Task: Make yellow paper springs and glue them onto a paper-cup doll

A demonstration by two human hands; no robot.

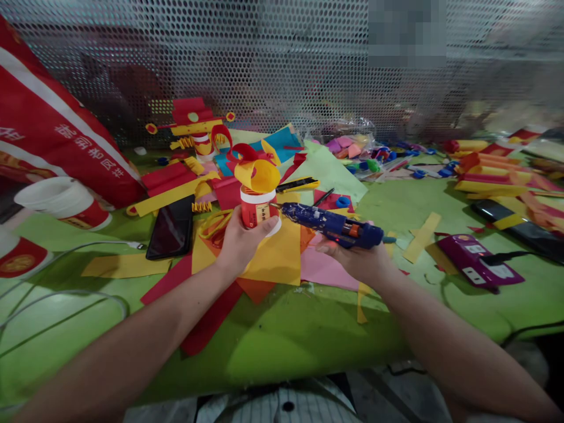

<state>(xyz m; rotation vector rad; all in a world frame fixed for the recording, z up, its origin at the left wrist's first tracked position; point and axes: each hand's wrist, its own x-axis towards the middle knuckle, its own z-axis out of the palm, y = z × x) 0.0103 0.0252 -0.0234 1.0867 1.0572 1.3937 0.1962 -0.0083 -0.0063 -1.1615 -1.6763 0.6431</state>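
My left hand (247,236) is wrapped round a red and white paper cup (249,214), the thumb across its front. On top of the cup sits a curled yellow paper piece (259,175) with red paper loops (242,151) behind it. In my right hand (359,261) is a dark blue glue gun (330,222), held sideways. Its nozzle points left at the cup's upper side; whether it touches cannot be made out. Beneath both hands lie yellow paper (282,267) and pink paper (328,271).
At the left are a phone (171,228), a white cable (101,244) and white-and-red paper cups (66,202). A decorated paper-hat figure (196,126) stands behind. A purple power strip (478,261) and a dark phone-like object (515,226) lie at the right. A perforated metal screen (273,64) rises at the back.
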